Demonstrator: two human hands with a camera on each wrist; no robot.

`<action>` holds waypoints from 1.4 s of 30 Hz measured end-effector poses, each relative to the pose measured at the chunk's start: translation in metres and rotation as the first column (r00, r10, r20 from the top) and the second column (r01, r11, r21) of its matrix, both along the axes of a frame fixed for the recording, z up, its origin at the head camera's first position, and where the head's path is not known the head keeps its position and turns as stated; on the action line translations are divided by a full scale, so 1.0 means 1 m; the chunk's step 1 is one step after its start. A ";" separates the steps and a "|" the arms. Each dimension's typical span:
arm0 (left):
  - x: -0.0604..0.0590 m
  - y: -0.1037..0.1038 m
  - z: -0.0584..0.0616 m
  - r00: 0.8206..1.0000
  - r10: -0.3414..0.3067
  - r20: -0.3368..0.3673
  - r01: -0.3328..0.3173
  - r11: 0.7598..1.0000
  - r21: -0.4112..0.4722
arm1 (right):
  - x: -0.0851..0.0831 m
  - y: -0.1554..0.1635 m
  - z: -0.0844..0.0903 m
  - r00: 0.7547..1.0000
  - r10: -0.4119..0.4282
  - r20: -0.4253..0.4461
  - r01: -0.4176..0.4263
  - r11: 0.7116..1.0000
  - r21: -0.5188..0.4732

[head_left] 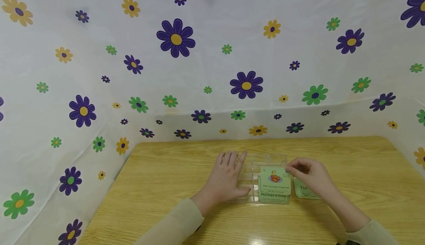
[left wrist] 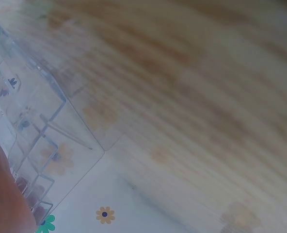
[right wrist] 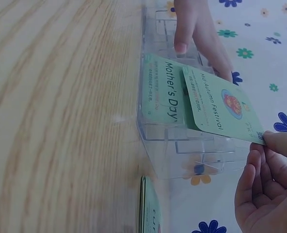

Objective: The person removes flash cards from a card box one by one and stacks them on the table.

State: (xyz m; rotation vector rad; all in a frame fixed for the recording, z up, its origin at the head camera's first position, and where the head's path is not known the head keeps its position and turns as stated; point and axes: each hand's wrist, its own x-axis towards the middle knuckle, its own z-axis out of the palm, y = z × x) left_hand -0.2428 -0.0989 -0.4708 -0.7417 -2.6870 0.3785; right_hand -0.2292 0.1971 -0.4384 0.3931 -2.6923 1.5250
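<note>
Mid-Autumn Festival card [head_left: 275,179], pale green with an orange picture, pinched by its far corner in the right hand [head_left: 310,178] and held tilted over the clear plastic organizer [head_left: 265,162] on the wooden table [head_left: 159,186]. Looked thin, light and a bit bendy, probably slick-coated, so best taken by an edge or corner, thumb on top and fingertip below, exactly as gripped there. Sat partly over a Mother's Day card [right wrist: 165,94] already slotted in the organizer. Left hand [head_left: 229,176] laid flat on the organizer's left side, fingers straight and relaxed, pressing it steady rather than curling round anything. One more green card [head_left: 303,189] lay flat on the table just beside the organizer, mostly hidden behind the right hand, only a few letters readable. Left wrist view too blurry for much beyond the organizer's dividers and a sliver of skin. Hard to tell whether the held card's lower edge had actually entered a slot or just hovered above. Flowered cloth [head_left: 176,38] all round the back.
</note>
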 end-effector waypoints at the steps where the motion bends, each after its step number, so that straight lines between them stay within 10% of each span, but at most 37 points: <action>1: 0.000 0.000 0.000 1.000 0.000 -0.001 0.000 1.000 0.001 | 0.000 0.001 0.000 1.000 0.001 0.001 -0.001 1.000 -0.003; 42: 0.000 0.000 -0.001 1.000 -0.002 -0.022 0.002 1.000 -0.017 | -0.005 0.028 0.011 0.999 -0.041 -0.016 0.040 0.996 -0.085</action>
